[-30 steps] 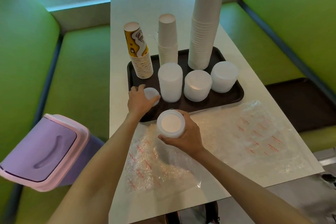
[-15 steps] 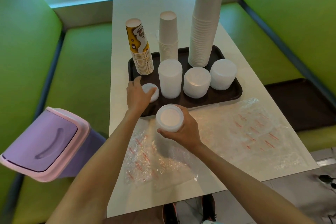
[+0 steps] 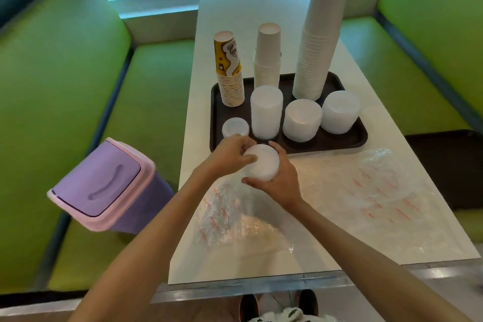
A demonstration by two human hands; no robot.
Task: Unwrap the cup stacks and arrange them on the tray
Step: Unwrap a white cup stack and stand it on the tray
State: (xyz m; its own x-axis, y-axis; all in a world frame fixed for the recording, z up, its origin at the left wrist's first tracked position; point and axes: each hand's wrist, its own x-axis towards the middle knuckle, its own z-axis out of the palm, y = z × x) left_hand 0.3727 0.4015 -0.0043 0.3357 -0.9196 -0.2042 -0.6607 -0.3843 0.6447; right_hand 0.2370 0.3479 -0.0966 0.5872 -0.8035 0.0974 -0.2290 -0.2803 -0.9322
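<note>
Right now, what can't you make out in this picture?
Tall cup stack: top cut off by the head view's upper edge.
Held stack: lower part hidden behind the right hand and left hand.
Plastic wrap: red print too blurred to read.

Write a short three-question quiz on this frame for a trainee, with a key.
1. True or false: the tallest white cup stack stands on the tray.
2. Which hands hold the translucent stack at the tray's near edge? A) left only B) right only C) both
3. Fill in: the clear wrappers lie on the ____.
Key: 1 true. 2 C: the left hand pinches its top rim and the right hand grips its side. 3 table.
</note>
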